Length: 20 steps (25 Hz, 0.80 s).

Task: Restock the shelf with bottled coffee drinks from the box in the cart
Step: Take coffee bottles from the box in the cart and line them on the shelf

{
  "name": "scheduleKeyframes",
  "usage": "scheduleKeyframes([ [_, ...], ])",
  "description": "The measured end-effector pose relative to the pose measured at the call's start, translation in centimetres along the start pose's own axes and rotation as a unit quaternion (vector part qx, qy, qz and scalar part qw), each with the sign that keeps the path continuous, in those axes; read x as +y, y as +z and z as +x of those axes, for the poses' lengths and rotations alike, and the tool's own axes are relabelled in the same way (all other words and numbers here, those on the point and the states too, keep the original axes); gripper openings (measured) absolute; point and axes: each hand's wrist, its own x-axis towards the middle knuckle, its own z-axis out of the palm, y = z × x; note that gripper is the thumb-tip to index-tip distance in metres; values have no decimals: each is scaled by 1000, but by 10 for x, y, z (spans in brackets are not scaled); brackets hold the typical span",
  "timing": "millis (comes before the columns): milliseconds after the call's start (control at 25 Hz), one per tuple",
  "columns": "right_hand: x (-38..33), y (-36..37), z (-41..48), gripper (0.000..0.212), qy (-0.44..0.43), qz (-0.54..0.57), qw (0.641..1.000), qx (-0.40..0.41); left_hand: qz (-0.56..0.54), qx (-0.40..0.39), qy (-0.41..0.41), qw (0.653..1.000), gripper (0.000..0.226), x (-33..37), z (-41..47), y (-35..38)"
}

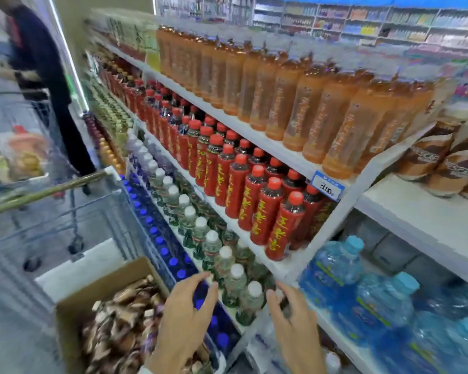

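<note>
Fingers [195,279] of the left hand [184,317] and right hand [295,323] spread loosely, grasping nothing. Brown bottled coffee drinks [119,336] filled the open cardboard box [106,283].

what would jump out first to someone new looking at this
Rows of red bottles with yellow writing fill the middle, under a line of orange bottles higher up. Low in front, the left hand and right hand are spread and hold nothing, beside a cardboard box of brown coffee bottles at lower left.
</note>
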Motion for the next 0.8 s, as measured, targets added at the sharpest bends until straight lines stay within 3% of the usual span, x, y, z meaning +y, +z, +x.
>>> scheduleKeyframes([
  [280,42,116,-28,30,76,-51,978,-188,32,122,-205,971,19,-130,-67,-69],
  [480,59,171,-46,31,118,-94,949,-278,21,132,-340,931,15,-189,-107,-83],
  [680,69,201,-53,42,155,-159,917,-331,-25,132,-413,901,11,-240,-105,-76],
  [800,72,211,-54,46,152,-176,910,-344,-71,113,-447,885,23,-276,-75,-65],
])
